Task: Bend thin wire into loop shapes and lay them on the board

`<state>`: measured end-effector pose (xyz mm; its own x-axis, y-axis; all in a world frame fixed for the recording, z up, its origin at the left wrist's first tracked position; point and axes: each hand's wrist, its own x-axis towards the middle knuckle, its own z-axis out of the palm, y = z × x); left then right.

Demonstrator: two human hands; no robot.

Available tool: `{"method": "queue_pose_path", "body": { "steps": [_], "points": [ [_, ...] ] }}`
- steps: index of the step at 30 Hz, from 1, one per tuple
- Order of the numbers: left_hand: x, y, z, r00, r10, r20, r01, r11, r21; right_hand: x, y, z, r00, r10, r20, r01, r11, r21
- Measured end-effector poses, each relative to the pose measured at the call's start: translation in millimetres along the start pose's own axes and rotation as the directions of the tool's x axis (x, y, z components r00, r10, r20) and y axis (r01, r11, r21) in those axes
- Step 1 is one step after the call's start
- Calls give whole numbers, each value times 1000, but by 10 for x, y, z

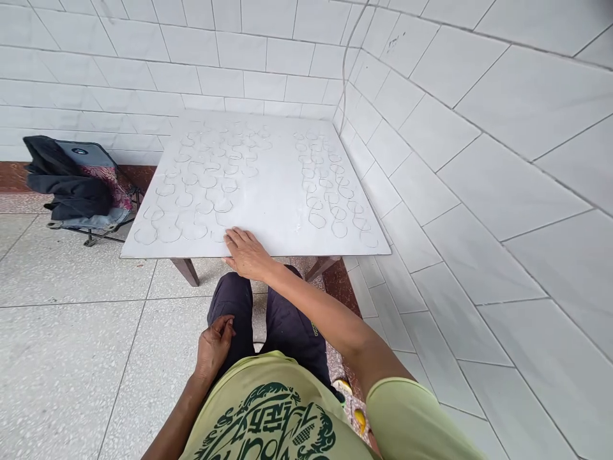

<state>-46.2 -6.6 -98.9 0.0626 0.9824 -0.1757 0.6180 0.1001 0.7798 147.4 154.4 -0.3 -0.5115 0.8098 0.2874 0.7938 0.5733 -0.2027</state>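
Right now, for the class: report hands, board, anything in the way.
Right hand palm down on board, near side. Left hand curled at thigh. Board bears looped outlines. Right hand hides part of board.

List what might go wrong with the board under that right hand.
The right hand rests on the front edge of the white board, close to the nearest thin loops; sliding it sideways might smudge them or, if they are loose, drag them along.

The board's front left corner juts out beyond the dark leg, so a knock there might shift it if it isn't fastened.
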Motion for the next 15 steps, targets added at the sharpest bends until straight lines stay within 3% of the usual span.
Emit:
{"method": "queue_pose_path", "body": {
  "steps": [6,10,13,15],
  "points": [
    [2,-36,17,1000,-1,-23,0,999,-33,-291,52,257,995,-35,-92,28,997,-71],
    [28,-39,40,1000,-4,-13,3,998,-62,-391,127,293,988,-66,-139,60,997,-43],
    [45,-26,48,1000,-19,0,19,994,-105,-442,113,221,978,-20,-205,45,992,118],
    [51,28,27,999,-39,17,42,988,-151,-502,35,137,953,108,-284,-9,944,330]
  ]
}}
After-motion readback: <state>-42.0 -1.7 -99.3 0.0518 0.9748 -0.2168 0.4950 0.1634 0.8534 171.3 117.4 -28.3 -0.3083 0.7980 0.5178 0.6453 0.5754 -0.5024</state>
